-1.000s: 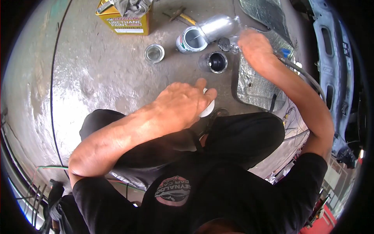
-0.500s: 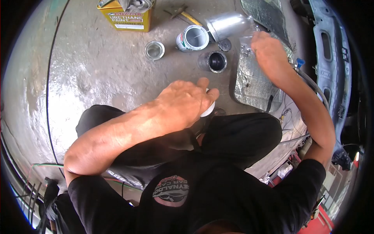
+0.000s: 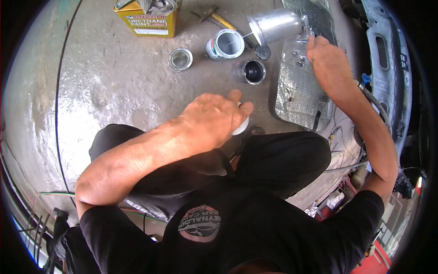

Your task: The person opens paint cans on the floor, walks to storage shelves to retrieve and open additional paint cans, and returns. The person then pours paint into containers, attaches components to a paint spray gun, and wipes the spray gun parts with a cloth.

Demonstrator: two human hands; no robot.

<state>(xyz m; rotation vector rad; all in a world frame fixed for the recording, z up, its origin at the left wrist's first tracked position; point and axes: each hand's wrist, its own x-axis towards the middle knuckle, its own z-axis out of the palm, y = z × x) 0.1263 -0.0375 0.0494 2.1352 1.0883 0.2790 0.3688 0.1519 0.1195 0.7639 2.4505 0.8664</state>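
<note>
My right hand [image 3: 329,59] is closed on a spray gun [image 3: 306,31] at the upper right; its grip is mostly hidden by my fingers. The gun's silver cup [image 3: 278,26] lies tipped on its side, its mouth facing left. A thin pale line runs from the cup's rim toward an open paint can [image 3: 228,44] with grey inside. Above my lap, my left hand [image 3: 213,118] is closed around a small white object [image 3: 241,126], largely covered by the fingers. Between the hands stands an open dark container [image 3: 254,72], with a dark round disc [image 3: 262,52] beside it.
A smaller open tin [image 3: 180,59] stands left of the paint can. Farther back are a yellow thinner can [image 3: 155,23] with cloth on top and a yellow-handled hammer [image 3: 222,21]. Silver foil sheeting [image 3: 296,93] lies at right, near a pale blue car panel [image 3: 388,59] and hose.
My right hand and the spray gun have shifted right and slightly up, drawing the cup's mouth away from the paint can. My left hand has moved slightly left with the white object.
</note>
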